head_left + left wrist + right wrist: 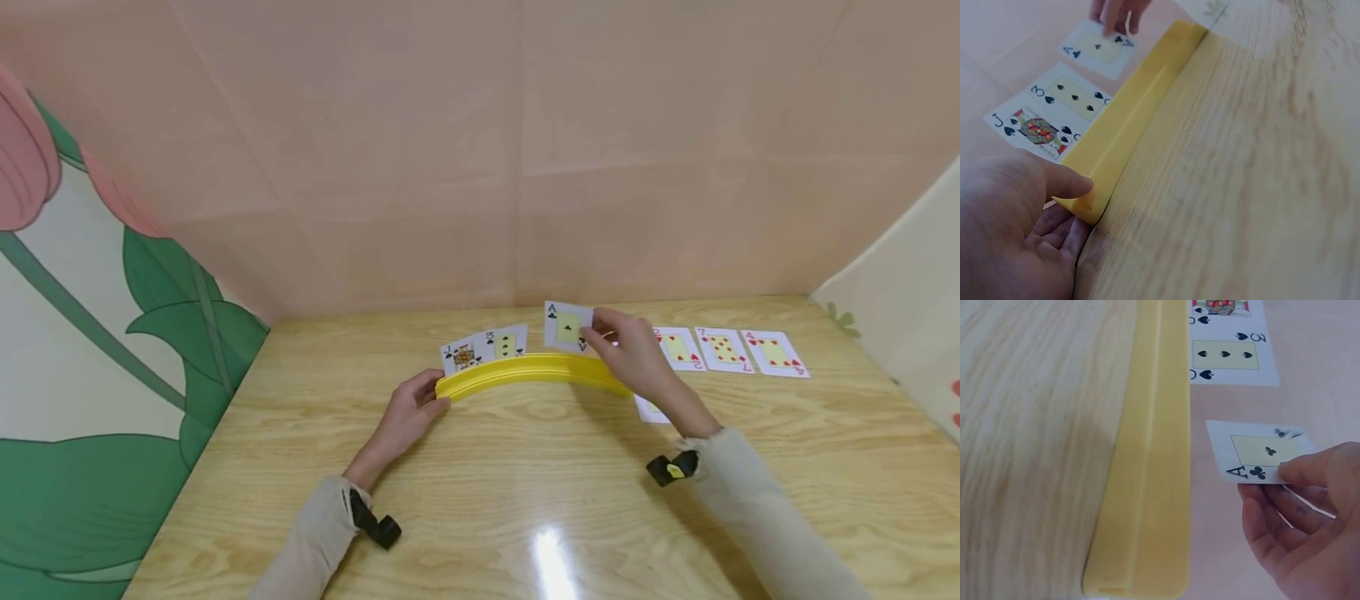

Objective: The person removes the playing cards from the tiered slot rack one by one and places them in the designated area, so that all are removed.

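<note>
A curved yellow card holder stands on the wooden table. My left hand grips its left end, with the thumb in front and fingers behind, as the left wrist view shows. Upright in the holder, near that end, are the jack of spades and the three of spades, the three partly overlapping the jack. My right hand pinches the ace of clubs between thumb and fingers. The ace is above the holder's right half, to the right of the three and apart from it.
To the right lie face-up red cards in a row: a two of hearts, a seven of diamonds and a four of hearts. Another card lies partly hidden below my right hand. A pink cloth backdrop hangs behind the table.
</note>
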### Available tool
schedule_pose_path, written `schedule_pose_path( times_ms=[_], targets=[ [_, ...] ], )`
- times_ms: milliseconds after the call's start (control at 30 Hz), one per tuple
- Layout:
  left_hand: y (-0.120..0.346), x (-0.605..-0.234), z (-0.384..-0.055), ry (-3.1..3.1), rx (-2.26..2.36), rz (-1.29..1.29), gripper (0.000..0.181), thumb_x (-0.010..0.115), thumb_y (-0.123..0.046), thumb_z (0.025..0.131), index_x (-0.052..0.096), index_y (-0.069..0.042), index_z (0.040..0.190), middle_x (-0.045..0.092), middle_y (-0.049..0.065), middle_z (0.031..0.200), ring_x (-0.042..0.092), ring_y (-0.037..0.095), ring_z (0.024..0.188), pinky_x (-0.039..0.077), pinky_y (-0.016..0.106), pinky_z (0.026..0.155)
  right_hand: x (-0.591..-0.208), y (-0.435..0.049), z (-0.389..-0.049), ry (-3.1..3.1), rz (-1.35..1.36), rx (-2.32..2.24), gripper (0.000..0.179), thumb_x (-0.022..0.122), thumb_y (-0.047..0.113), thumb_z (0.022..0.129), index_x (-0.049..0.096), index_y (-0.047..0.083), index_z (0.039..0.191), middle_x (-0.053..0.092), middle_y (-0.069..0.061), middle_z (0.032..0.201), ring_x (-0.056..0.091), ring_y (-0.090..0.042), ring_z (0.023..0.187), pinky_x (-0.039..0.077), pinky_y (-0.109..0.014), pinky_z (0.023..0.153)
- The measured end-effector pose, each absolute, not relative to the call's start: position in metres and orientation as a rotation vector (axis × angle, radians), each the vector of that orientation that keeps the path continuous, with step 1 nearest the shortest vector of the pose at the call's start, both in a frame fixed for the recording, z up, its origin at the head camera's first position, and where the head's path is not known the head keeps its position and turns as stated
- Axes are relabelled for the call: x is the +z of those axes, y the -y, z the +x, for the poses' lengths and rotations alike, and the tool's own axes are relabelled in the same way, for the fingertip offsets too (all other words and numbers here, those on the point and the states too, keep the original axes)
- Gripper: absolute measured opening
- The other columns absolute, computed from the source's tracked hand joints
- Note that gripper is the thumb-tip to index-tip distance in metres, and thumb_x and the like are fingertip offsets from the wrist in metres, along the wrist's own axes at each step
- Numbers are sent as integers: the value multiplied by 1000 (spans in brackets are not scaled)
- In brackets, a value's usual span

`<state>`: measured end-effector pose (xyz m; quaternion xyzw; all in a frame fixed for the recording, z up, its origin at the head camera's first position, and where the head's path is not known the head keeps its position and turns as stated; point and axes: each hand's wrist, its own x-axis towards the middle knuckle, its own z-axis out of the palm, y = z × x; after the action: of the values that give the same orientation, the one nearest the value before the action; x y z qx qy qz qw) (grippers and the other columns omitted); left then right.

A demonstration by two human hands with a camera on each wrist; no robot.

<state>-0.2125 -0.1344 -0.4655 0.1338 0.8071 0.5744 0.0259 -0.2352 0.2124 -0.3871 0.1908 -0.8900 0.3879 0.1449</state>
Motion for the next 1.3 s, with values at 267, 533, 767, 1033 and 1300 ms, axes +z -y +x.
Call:
schedule_pose_path(
  times_ms=[267,533,767,1033,1300],
  targets=[
    [133,-467,-214,-2500,1768,425,34,66,0,94,63,-7,127,64,8,126,62,21,113,54,33,95,-379,-217,-230,2498,536,1149,50,67,4,94,43,9,139,72,-10,86,62,-27,68,49,-20,57],
    [132,-467,-214,-2501,1769,413,34,66,0,94,63,-7,127,64,8,125,62,20,112,54,32,95,-373,-215,-226,2420,572,1149,31,63,4,96,49,8,124,70,-8,82,61,-17,60,49,-22,50],
    [129,-464,-214,-2505,1758,414,33,65,0,94,63,-7,127,63,8,126,62,21,113,53,32,96,-365,-216,-221,2399,575,1048,12,63,5,97,65,4,109,71,-9,90,61,-19,69,48,-13,61],
    [126,-464,-213,-2495,1780,437,33,66,1,93,63,-4,126,64,12,126,62,25,114,52,39,98,-354,-235,-213,2375,529,994,14,64,2,96,67,2,109,72,-12,97,66,-21,78,46,-5,69],
    [124,-463,-211,-2514,1776,384,35,63,6,93,60,4,128,61,20,128,60,33,116,52,45,98,-359,-246,-202,2387,568,937,19,67,-3,91,67,1,109,72,-8,91,63,-13,75,48,-5,69]
  ],
)
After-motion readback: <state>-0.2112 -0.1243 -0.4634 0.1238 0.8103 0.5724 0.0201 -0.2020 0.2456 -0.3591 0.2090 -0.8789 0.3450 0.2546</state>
